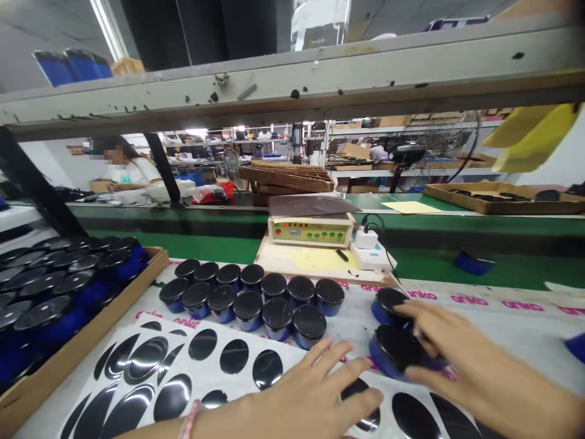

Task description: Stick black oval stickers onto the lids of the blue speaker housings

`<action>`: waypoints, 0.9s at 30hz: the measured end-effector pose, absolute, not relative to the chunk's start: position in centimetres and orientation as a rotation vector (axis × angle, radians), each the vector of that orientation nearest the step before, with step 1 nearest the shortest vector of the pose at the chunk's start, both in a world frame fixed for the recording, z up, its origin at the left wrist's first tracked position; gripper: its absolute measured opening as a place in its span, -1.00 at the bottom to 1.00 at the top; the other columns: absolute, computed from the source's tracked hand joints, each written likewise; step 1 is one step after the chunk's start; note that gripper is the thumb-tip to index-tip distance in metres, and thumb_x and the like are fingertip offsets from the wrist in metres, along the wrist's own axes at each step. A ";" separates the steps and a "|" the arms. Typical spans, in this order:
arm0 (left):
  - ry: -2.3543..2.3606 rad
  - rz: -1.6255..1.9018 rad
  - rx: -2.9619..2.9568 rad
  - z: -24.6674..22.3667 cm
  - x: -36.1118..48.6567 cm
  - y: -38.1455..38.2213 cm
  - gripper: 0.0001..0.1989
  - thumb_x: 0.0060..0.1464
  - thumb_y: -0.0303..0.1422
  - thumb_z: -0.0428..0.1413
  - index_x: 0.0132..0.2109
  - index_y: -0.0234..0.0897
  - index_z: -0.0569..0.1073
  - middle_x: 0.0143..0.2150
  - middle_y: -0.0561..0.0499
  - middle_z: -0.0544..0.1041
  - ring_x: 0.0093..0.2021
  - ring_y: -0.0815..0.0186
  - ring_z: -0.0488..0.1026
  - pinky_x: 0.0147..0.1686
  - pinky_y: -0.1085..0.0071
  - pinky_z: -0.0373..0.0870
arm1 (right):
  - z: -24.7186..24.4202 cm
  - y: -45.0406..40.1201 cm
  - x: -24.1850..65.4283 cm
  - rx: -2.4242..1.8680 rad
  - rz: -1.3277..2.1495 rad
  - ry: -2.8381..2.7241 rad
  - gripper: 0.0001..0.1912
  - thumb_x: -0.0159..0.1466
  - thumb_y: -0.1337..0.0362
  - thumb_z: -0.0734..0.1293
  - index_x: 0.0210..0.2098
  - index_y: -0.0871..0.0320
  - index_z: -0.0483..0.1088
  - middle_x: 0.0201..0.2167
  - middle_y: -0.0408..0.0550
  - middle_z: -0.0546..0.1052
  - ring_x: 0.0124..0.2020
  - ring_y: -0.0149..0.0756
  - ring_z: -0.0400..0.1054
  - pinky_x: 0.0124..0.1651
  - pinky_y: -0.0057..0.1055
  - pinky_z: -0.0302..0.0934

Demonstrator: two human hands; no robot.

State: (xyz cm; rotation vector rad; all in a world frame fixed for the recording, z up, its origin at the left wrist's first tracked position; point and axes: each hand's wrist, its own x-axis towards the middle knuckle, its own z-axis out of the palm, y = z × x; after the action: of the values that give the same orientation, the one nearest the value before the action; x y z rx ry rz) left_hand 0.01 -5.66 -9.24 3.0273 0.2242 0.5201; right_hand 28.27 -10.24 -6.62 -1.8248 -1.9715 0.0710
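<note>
My left hand [315,393] lies over white sheets of round glossy black stickers [267,369], its fingers spread and holding nothing. At the right, my right hand [461,360] has thumb and fingers around the side of a short blue cylinder with a glossy black top [397,349]. Its index finger reaches over a second such cylinder [388,303] just behind. Part of the gripped cylinder is hidden by the hand. Two rows of similar black-topped cylinders [248,308] stand left of them, beyond the sheets.
A cardboard tray [153,268] full of blue cylinders stands at the left. Behind the rows sit a control box with buttons [311,230] and a white power strip [377,256]. One blue piece [474,262] lies on the green belt [425,256]. A shelf beam [274,79] crosses overhead; a person [132,171] sits beyond.
</note>
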 end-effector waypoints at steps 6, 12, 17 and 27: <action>0.524 0.386 2.529 -8.4 -1.2 -5.6 -0.50 0.16 -0.25 0.09 0.22 -0.15 0.22 0.26 -0.12 0.23 0.29 0.06 0.09 0.20 0.09 0.19 | -8.5 -9.9 25.0 -1.771 0.281 -2.314 -0.91 0.15 0.23 0.32 -0.37 0.08 0.32 0.08 0.06 0.37 0.27 0.06 -0.01 0.16 0.01 0.09; 0.617 0.459 1.978 -8.6 2.0 -4.9 -0.03 0.01 -0.31 0.20 0.36 -0.12 -0.27 0.36 -0.21 -0.07 0.20 0.06 0.25 0.08 0.16 0.36 | -5.2 -11.5 23.7 -1.799 0.759 -1.945 -0.40 0.26 -0.01 0.24 0.23 -0.10 0.02 0.08 0.00 0.31 0.12 -0.04 0.20 0.12 -0.08 0.15; 0.418 0.687 1.872 -6.9 4.5 -4.6 -0.24 -0.09 -0.37 0.28 0.24 -0.07 0.14 0.10 0.00 0.39 0.07 0.20 0.39 0.09 0.25 0.35 | -4.0 -13.3 22.9 -1.628 0.905 -1.764 -0.31 0.28 0.08 0.25 0.30 -0.17 -0.14 0.12 -0.03 0.29 0.15 -0.08 0.19 0.13 -0.18 0.17; 0.327 0.904 2.383 -8.1 3.7 -4.1 -0.18 -0.02 -0.63 0.07 0.31 -0.05 -0.04 0.22 -0.04 0.19 0.20 0.22 0.21 0.18 0.25 0.25 | -4.7 -13.3 21.4 -1.468 0.954 -1.368 -0.45 0.24 -0.02 0.26 0.15 0.03 0.16 0.08 0.07 0.31 -0.01 -0.11 0.29 0.08 -0.20 0.22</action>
State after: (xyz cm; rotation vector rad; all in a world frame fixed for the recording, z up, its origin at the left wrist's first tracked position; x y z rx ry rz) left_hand 3.71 -4.10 -8.13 2.3829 0.3270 0.9045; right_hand 21.45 -13.28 -4.67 -1.4682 -1.3682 0.9541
